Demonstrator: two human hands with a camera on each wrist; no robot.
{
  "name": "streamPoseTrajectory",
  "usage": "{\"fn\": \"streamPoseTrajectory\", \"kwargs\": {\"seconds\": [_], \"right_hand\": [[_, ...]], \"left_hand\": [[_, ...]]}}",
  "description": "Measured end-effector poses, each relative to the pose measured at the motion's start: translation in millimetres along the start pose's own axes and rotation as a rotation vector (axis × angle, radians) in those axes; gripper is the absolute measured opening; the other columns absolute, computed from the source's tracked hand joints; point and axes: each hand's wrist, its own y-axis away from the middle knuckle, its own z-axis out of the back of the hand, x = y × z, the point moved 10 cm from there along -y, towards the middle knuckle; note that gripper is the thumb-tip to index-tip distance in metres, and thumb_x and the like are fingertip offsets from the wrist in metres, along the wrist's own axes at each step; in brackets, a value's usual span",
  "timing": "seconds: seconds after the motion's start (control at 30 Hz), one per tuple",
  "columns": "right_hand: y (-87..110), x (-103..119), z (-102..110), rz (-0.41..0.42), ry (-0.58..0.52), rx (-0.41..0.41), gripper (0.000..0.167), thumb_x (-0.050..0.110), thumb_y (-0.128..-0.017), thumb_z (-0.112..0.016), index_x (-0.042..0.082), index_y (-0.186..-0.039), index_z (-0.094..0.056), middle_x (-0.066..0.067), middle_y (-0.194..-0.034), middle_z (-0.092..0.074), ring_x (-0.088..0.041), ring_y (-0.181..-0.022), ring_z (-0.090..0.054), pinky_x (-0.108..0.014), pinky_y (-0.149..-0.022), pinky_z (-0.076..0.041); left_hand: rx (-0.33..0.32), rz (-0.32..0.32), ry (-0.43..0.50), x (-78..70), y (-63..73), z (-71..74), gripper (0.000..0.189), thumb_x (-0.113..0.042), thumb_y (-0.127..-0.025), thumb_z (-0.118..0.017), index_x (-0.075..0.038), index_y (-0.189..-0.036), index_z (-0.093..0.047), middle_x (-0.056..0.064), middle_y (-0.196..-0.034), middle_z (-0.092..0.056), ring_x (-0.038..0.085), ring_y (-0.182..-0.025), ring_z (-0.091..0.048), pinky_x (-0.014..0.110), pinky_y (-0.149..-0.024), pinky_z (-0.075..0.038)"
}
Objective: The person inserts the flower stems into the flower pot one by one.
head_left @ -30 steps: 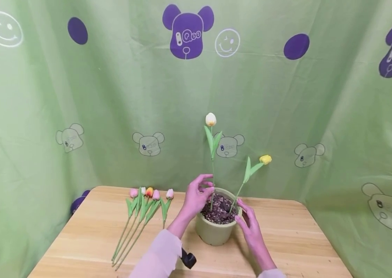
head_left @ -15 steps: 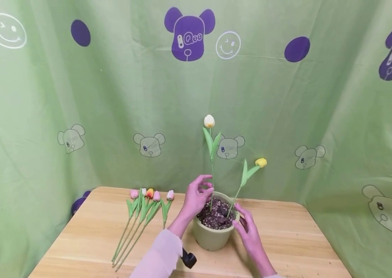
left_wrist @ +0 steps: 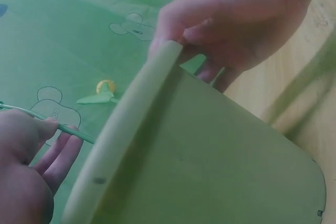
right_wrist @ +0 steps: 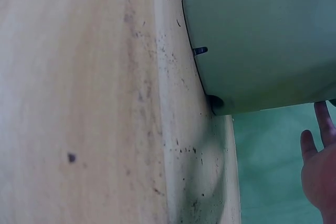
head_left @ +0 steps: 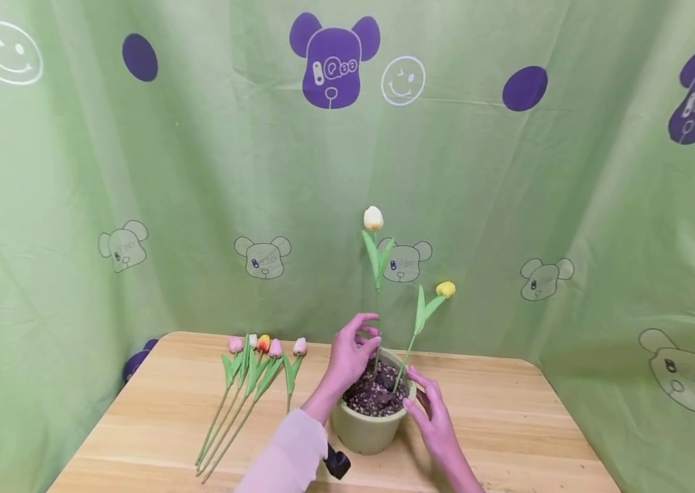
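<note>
A pale green flower pot filled with dark soil stands on the wooden table. A white artificial tulip rises upright from the soil, and my left hand pinches its stem low down. That green stem runs between thumb and fingers in the left wrist view. Leaning to the right, a yellow tulip is also planted in the pot. My right hand grips the pot's right side at the rim, its thumb and fingers spread round it. The right wrist view shows fingertips against the pot's wall.
Several loose tulips lie on the left of the table, among them an orange-red tulip and a pale pink tulip. A black object lies partly under my left sleeve. Green printed cloth hangs behind the table.
The pot has shifted left and toward me, with my right hand moving along on its rim. The yellow tulip has swung left, nearer the white one. My left hand stays at the white tulip's stem.
</note>
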Motion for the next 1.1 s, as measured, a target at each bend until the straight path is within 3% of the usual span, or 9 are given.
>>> {"fn": "streamPoseTrajectory", "kwargs": {"seconds": [0.3,0.53,0.8,1.1], "right_hand": [[0.6,-1.4,-1.3,-0.019,0.012,0.004,0.048,0.003,-0.102,-0.059,0.003,-0.149,-0.048,-0.02,-0.157,-0.041,0.004,-0.135,-0.045,-0.011,-0.114,-0.034],[0.5,-1.7,-1.7,-0.036,0.008,-0.005,0.048,0.003,-0.102,-0.06,0.004,-0.148,-0.049,-0.018,-0.157,-0.042,0.0,-0.133,-0.049,-0.011,-0.112,-0.036],[0.7,9.2,-2.7,0.032,-0.014,-0.013,0.047,-0.004,-0.1,-0.058,-0.004,-0.146,-0.048,-0.027,-0.154,-0.042,-0.002,-0.135,-0.051,-0.01,-0.112,-0.036],[0.3,5.5,-1.7,-0.005,-0.004,-0.019,0.048,-0.001,-0.101,-0.059,-0.002,-0.147,-0.048,-0.024,-0.154,-0.043,-0.012,-0.138,-0.049,-0.01,-0.112,-0.035]], "left_hand": [[0.003,-0.025,-0.1,6.3,-2.2,-4.5,0.046,-0.002,-0.095,-0.069,-0.022,-0.136,-0.063,0.008,-0.112,-0.07,0.01,-0.087,-0.067,0.019,-0.072,-0.061],[0.02,-0.047,-0.164,8.5,-2.4,-8.0,0.047,-0.003,-0.095,-0.069,-0.022,-0.137,-0.062,0.008,-0.113,-0.071,0.009,-0.087,-0.067,0.018,-0.072,-0.061],[0.05,-0.076,-0.225,9.6,-2.1,-11.8,0.045,-0.003,-0.095,-0.071,-0.024,-0.134,-0.063,0.005,-0.111,-0.071,0.009,-0.089,-0.069,0.018,-0.076,-0.06],[0.108,-0.07,-0.311,12.4,-0.9,-17.6,0.041,-0.005,-0.095,-0.07,-0.024,-0.131,-0.062,0.007,-0.113,-0.071,0.011,-0.089,-0.07,0.024,-0.08,-0.062]]}}
